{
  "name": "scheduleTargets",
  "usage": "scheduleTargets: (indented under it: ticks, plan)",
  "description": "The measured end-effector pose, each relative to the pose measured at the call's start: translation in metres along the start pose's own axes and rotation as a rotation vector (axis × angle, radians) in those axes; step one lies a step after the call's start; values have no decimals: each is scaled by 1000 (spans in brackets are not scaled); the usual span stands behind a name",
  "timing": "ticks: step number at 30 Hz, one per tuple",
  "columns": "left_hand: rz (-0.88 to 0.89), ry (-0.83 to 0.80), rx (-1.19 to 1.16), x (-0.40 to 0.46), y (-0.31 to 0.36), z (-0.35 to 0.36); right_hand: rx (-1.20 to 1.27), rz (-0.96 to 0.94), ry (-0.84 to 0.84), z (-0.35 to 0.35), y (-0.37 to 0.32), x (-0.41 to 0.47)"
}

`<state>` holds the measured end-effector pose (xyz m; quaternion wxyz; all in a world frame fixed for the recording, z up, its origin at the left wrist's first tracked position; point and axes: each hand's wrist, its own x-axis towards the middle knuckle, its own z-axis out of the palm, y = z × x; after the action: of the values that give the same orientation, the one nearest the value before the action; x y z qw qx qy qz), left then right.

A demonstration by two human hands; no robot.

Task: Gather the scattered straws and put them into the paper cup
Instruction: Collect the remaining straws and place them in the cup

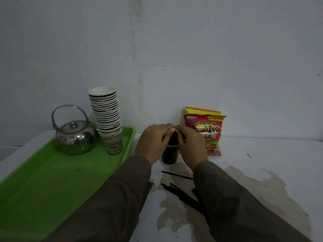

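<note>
**Green tray, dark cup, black straws**

Green tray [43, 180] at nine o'clock bears a steel kettle [75, 137] and stacked cups [108, 119]. Snack packet [209, 135] leans at two o'clock. Left hand [152, 142] and right hand [190, 145] pinch straws over the paper cup [169, 154] at centre. Loose straws [181, 194] lie at six o'clock.

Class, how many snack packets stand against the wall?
2: the red French Fries packet beside the dark paper cup, and a yellow-topped packet directly behind it, mostly hidden.
</note>
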<state>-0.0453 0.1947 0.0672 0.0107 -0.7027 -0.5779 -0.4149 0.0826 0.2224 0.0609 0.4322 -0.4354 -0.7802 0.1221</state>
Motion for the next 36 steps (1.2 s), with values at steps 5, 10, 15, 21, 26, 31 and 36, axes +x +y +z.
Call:
scheduleTargets:
  ticks: [5, 10, 15, 21, 26, 31, 36]
  plan:
    - [5, 50, 8, 0, 7, -15, 95, 39, 166, -25, -15, 0]
    - [-12, 144, -42, -40, 29, -22, 152, 98, 278, -46, -21, -36]
    - [-28, 47, -79, -106, 48, -5, 97, 154, 151, -50, -12, -103]
    - [-56, -75, -65, -157, 53, 11, -35, 165, -2, -56, -1, -151]
    - [-134, -41, -83, -156, 51, 13, -237, -9, -138, -59, 0, -158]
    - [-172, -4, -68, -154, 47, 17, -434, -154, -311, -43, -3, -153]
    - [-170, -22, -60, -153, 47, 19, -485, -88, -344, -27, 0, -154]
